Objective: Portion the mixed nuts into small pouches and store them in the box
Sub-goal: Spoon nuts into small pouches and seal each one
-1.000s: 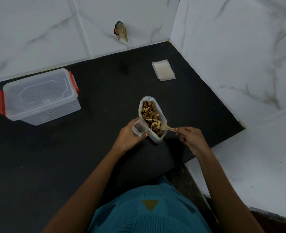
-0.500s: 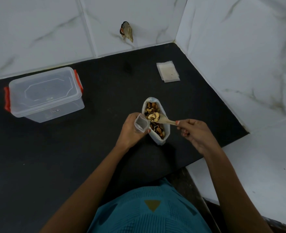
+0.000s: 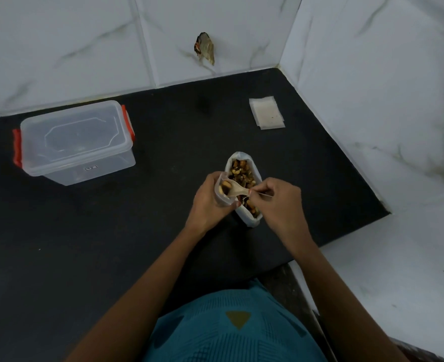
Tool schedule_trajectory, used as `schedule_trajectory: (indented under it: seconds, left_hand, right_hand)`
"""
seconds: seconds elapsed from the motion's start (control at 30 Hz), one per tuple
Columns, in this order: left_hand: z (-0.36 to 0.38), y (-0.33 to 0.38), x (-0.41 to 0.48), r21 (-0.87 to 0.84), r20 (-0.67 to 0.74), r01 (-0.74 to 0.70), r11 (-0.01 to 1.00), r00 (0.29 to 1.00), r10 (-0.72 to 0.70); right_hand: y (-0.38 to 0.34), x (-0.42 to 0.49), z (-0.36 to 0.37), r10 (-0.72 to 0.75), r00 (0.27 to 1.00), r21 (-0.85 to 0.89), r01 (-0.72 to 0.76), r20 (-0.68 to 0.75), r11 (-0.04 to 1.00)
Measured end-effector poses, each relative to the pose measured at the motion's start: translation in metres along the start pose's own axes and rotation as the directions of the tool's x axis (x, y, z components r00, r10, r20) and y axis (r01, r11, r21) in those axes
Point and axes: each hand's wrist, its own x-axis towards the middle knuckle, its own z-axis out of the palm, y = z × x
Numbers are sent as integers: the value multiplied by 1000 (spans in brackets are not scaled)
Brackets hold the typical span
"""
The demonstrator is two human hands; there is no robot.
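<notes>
A clear bag of mixed nuts (image 3: 241, 169) stands open on the black counter (image 3: 111, 244). My left hand (image 3: 207, 202) grips a small clear pouch (image 3: 224, 194) just left of the bag, its mouth held open. My right hand (image 3: 278, 202) pinches a wooden spoon (image 3: 235, 188) whose bowl, carrying nuts, is tipped into the pouch mouth. A few nuts show inside the pouch. A clear plastic box (image 3: 77, 142) with red clips and its lid on sits at the back left.
A small stack of flat empty pouches (image 3: 267, 113) lies at the back right near the wall corner. White marble walls bound the counter at the back and right. The counter's front right corner ends close to my right arm.
My right hand lifted the spoon with nuts out of the bag and moved it left into the pouch mouth. My left hand kept holding the pouch beside the bag.
</notes>
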Motion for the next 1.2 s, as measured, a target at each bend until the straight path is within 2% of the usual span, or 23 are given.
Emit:
schedule_trajectory:
  seconds: [0.2,0.47,0.8,1.03,1.2]
  left_hand:
    - [2,2,-1,20,-8,-19,1000,1000,19]
    - [3,-3,1,16,-36,-4,1000,999,4]
    - [2,4,0,-66,-43,-54,996,998,52]
    - [5,12,-2,-57,-45,-116,992,992,114]
    - [1,4,0,-38,-95,-147,988,985,143]
  right_hand:
    - [2,-3,12,-316,949,-200,305,-22,931]
    - [4,-5,6,-510,860,-288,481,-28,828]
    - [3,-5,0,-519,854,-244,495,-42,834]
    - [9,-6,8,-476,876,-233,481,79,845]
    - [6,-3,-3,-513,857,-225,492,-42,841]
